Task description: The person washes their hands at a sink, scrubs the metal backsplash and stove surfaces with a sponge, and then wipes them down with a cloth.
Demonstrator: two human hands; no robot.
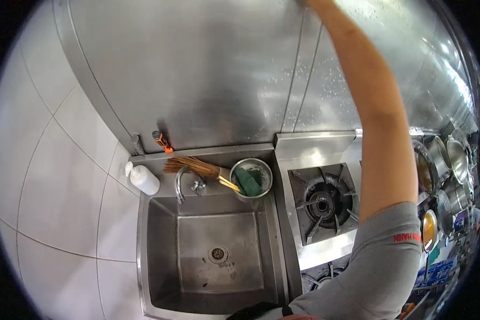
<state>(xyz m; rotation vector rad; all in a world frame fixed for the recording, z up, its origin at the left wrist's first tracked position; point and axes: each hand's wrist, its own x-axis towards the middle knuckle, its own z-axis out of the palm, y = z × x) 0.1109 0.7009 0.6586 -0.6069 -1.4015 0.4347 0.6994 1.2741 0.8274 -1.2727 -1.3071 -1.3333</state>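
Steel bowl (251, 178) holding green scourer (248, 181), sink (160, 250) beside, hands unseen, grip untellable

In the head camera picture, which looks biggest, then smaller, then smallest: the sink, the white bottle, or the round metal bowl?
1. Sink, by far the biggest.
2. Metal bowl, holding a green scrubber.
3. White bottle, looks slightly smaller than the bowl, though that is close.

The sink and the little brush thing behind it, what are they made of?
The sink looks like brushed stainless steel: grey, dully shiny, with welded-looking flat walls. The brush seems to be a bundle of thin brown bamboo or plant sticks, matte and splayed at one end.
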